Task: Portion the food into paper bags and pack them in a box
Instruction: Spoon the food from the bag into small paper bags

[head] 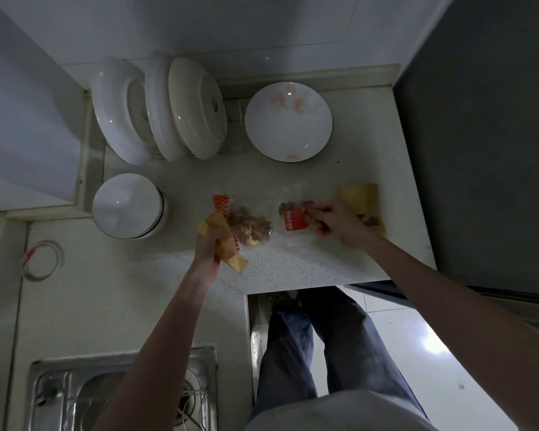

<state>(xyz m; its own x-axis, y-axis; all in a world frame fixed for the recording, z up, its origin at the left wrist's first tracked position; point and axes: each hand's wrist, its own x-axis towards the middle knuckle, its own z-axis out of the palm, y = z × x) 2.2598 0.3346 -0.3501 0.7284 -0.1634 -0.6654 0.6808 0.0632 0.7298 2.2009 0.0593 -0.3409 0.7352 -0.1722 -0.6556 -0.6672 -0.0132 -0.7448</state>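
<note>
Both my arms reach out over the pale worktop [293,262]. My left hand [207,247] is curled tight around a yellow paper bag [223,244], holding it just above the worktop. The bag sticks out past my fist on both ends. Right beside it lies a clear bag of nuts [249,223] with a red patterned edge. It touches the paper bag.

My right arm stretches farther out, with the wrist bent a little. My right hand [333,223] has its fingers curled in, pinching a small red packet [294,219] that has nuts showing next to it in clear wrap. Behind that hand, a second yellow paper bag [363,199] lies flat on the worktop, with some nuts near its lower edge.

Farther back sits a white plate [288,121] with pink marks. To its left, big white dishes [156,110] stand on their edges. A white bowl [126,205] sits upside down near my left hand. A metal sink [75,396] is down by my left elbow.
</note>
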